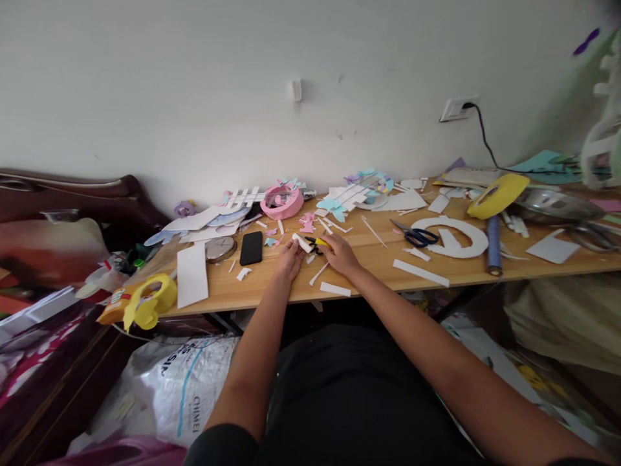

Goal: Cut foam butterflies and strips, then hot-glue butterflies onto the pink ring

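Observation:
Near the table's front edge, my left hand (pixel 290 259) is closed round a small white piece (pixel 303 243) that looks like foam or thick paper. My right hand (pixel 342 256) grips a small yellow-and-black hand tool (pixel 322 243) whose exact kind I cannot make out. The tool's front points left, close by the white piece; whether they touch is unclear. Around my hands lie pink cut-outs (pixel 306 222), a white strip (pixel 335 289) and thin white slivers. To the left of my left hand rests a black phone (pixel 251 248).
Dark-handled scissors (pixel 423 237) lie against a white ring (pixel 463 237) on the right. Beyond are a blue roll (pixel 493 246) and a yellow ring (pixel 499 196). A pink ring (pixel 282 200) stands near the wall. On the left are a round clock-like disc (pixel 220 248) and yellow cut-outs (pixel 149 301).

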{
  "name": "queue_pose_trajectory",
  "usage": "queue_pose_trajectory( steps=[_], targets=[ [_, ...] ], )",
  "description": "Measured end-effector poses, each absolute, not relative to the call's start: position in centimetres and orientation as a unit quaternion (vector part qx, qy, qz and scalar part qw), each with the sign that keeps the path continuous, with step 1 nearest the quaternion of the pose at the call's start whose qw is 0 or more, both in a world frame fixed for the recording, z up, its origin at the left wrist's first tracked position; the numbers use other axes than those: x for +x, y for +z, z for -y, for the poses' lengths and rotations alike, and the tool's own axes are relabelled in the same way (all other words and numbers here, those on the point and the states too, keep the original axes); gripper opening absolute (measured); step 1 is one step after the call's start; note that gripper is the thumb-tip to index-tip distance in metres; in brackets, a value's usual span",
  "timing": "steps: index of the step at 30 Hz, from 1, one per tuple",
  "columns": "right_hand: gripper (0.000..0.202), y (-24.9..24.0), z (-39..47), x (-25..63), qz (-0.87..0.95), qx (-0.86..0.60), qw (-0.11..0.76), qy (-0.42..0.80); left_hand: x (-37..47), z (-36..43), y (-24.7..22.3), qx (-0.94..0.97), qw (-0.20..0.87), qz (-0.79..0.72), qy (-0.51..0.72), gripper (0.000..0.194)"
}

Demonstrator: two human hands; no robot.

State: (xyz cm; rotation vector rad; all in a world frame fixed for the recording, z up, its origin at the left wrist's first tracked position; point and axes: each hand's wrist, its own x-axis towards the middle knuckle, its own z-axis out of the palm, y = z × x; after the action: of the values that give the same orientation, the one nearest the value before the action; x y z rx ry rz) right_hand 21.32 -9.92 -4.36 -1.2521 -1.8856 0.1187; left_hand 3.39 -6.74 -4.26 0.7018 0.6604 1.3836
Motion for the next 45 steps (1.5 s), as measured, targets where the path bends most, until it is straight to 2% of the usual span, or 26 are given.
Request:
queue_pose_trajectory(
  steps=[7,45],
  targets=[
    [0.03,-4.6,9.9,21.2,0.77,-0.508,0.386,0.02,3.2,6.6,-4.2,0.292,0.672,-0.292,0.615,0.012],
    [0.03,-5.1,9.3,21.4,0.736,-0.554,0.389,0.013,2.8,6.3,-5.9,0.393,0.699,-0.296,0.519,0.018]
  ],
)
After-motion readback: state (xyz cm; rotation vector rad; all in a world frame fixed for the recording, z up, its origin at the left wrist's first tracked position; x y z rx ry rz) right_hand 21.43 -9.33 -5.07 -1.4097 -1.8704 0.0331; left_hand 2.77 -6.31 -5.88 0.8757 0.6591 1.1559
